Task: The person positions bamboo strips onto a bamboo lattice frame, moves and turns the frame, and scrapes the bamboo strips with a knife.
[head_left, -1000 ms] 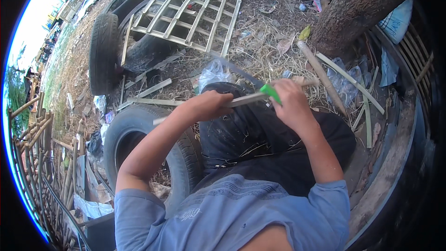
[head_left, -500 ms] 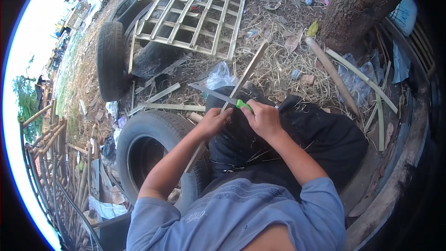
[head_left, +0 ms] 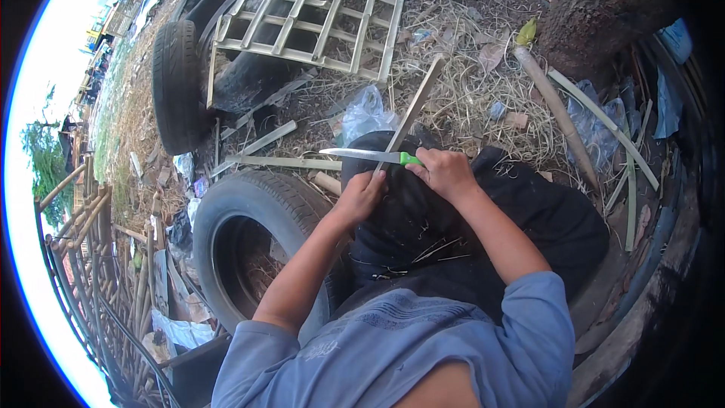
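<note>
My right hand (head_left: 447, 174) is closed round the green handle of a knife (head_left: 362, 154). Its long silver blade points left and lies across a flat bamboo strip (head_left: 418, 106). The strip slants over my raised knee, its far end up and to the right. My left hand (head_left: 361, 198) grips this strip just below the blade. Dark trousers (head_left: 521, 211) cover my bent legs, with thin shavings on them. Where the strip runs below my left hand is mostly hidden by my arm.
A large tyre (head_left: 253, 189) lies beside my left arm, and another tyre (head_left: 175, 83) stands farther off. A bamboo lattice (head_left: 325, 26) rests over tyres ahead. Clear plastic (head_left: 368, 115) lies past my knee. A tree trunk (head_left: 600, 19) and a bamboo pole (head_left: 556, 109) are at right.
The knife blade has swung from slanting up-left to nearly level. My left hand still holds the strip. The whole view has shifted slightly.
</note>
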A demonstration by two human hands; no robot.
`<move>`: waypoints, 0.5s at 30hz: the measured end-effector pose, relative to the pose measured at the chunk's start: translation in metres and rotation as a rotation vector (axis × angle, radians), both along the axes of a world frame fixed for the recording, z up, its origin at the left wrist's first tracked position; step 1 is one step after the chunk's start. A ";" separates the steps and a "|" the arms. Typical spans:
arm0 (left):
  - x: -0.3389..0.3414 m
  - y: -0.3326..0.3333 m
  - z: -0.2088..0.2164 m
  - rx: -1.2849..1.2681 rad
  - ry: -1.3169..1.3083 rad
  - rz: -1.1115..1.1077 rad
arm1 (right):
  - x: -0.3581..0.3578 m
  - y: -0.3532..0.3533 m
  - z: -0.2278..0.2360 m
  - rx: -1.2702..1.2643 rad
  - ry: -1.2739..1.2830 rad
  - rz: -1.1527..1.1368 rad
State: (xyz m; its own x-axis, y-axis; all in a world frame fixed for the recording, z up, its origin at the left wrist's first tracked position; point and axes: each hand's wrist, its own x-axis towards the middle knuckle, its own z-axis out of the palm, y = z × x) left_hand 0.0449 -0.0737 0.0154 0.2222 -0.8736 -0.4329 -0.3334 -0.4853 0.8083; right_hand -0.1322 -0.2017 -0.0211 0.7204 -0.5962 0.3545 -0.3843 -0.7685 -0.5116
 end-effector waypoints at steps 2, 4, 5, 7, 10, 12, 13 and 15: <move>0.000 0.000 -0.003 -0.006 0.007 0.004 | -0.002 -0.003 0.000 0.005 -0.003 0.004; 0.000 0.001 -0.003 -0.014 0.017 0.006 | -0.001 -0.007 0.001 -0.024 0.015 0.006; 0.001 0.001 -0.002 -0.004 0.023 0.026 | -0.001 -0.009 0.000 -0.057 0.030 0.003; 0.000 0.004 -0.002 0.005 0.034 0.044 | -0.014 -0.033 -0.010 0.002 0.104 -0.227; 0.002 0.012 0.001 -0.049 -0.052 -0.075 | -0.077 -0.108 -0.005 0.098 0.351 -0.527; 0.002 0.000 0.003 -0.004 0.064 -0.038 | -0.070 -0.106 0.020 0.004 0.303 -0.555; 0.001 -0.003 0.002 -0.015 0.075 -0.044 | -0.064 -0.104 0.034 -0.069 0.263 -0.578; 0.007 -0.004 0.001 0.060 0.174 0.009 | -0.053 -0.097 0.050 0.027 0.207 -0.570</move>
State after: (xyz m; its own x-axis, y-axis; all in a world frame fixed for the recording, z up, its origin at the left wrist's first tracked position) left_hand 0.0516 -0.0775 0.0164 0.1466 -0.8432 -0.5172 -0.1863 -0.5370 0.8228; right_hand -0.1853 -0.2985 0.0290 0.3375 -0.9152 0.2204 -0.8249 -0.4003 -0.3990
